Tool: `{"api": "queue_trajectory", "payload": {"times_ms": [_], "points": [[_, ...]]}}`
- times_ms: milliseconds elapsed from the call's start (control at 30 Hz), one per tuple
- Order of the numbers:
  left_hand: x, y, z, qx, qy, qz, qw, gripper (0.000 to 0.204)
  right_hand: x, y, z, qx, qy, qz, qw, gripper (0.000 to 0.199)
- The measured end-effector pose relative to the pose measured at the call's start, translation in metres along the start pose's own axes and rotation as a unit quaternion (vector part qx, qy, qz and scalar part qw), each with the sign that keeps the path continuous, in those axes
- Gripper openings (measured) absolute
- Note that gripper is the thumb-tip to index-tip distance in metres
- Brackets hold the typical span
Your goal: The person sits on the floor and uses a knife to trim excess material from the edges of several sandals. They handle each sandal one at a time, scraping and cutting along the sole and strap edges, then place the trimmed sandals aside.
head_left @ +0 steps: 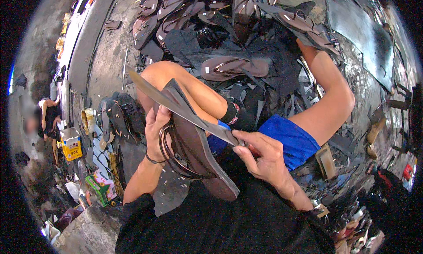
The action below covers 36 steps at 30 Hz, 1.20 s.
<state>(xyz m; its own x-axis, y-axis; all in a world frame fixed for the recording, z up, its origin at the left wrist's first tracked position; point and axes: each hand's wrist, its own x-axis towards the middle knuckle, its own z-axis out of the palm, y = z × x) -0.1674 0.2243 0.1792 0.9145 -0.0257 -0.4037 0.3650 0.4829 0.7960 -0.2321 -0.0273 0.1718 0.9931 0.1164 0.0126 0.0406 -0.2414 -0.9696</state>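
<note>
My left hand is closed around a dark brown flip-flop, which is tilted over my lap. Its dark, shiny straps loop out on the left, next to my wrist. In my right hand is a long knife, gripped by a reddish handle mostly hidden under the fingers. The blade slants up and left across the flip-flop, lying along its right edge. My left thumb is close to the blade's lower side. From this view I cannot tell whether the edge cuts into the sole.
Beyond my knees lies a single flip-flop among dark rubber scraps. More flip-flops are heaped at the far side. A sheet lies at far right. At left stand a yellow box and a green box; a person is farther off.
</note>
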Motion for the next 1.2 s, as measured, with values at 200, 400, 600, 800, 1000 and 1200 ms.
{"api": "queue_trajectory", "payload": {"times_ms": [200, 400, 600, 800, 1000, 1200], "points": [[-0.005, 0.018, 0.035, 0.175, -0.04, 0.039, 0.983, 0.04, 0.065, -0.003, 0.009, 0.005, 0.011, -0.043, 0.999, 0.025], [0.019, 0.067, 0.024, 0.238, -0.08, 0.028, 0.968, 0.054, 0.065, 0.007, -0.013, 0.091, 0.042, -0.014, 0.995, 0.025], [-0.013, 0.046, -0.001, 0.236, -0.105, -0.057, 0.964, 0.055, -0.023, 0.018, -0.056, -0.039, -0.105, 0.037, 0.993, 0.032], [-0.028, 0.037, 0.016, 0.298, -0.136, -0.075, 0.942, 0.033, -0.009, -0.011, -0.081, -0.067, -0.144, 0.082, 0.984, 0.03], [-0.028, 0.037, 0.036, 0.307, -0.204, -0.134, 0.92, 0.033, 0.026, -0.05, -0.095, -0.1, -0.23, 0.074, 0.965, 0.029], [-0.023, 0.044, 0.046, 0.371, -0.265, -0.155, 0.877, 0.031, 0.05, -0.063, -0.081, -0.062, -0.247, 0.038, 0.966, 0.031]]}}
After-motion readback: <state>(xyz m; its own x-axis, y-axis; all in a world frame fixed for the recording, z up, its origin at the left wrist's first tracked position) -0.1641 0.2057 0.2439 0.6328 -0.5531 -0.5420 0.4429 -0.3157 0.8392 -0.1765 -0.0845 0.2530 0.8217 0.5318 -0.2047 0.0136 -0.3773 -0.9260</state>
